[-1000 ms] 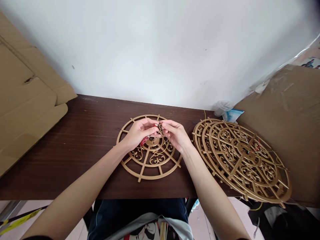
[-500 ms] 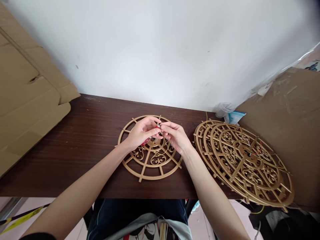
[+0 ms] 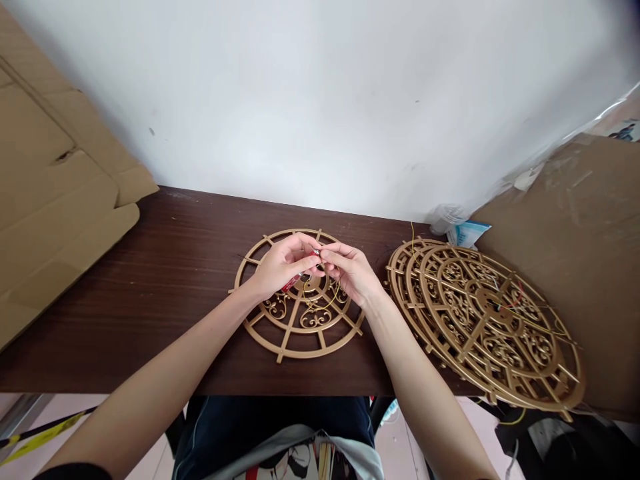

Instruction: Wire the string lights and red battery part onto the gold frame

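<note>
Two hands are meeting fingertip to fingertip in the head view: the left hand [image 3: 280,270] is pinching a small red piece [image 3: 291,282], its long axis slanting down-left from that grip, and the right hand [image 3: 353,272] is pinching thin yellow wire [image 3: 334,298]. Both are hovering just above the gold fretwork disc [image 3: 300,333] lying flat on the tabletop [image 3: 175,280], equally near.

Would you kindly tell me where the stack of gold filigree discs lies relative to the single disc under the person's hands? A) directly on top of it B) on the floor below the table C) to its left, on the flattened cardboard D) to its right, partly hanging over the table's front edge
D: the stack of gold discs lies to the right of the single disc, its near part jutting past the table edge.
</note>
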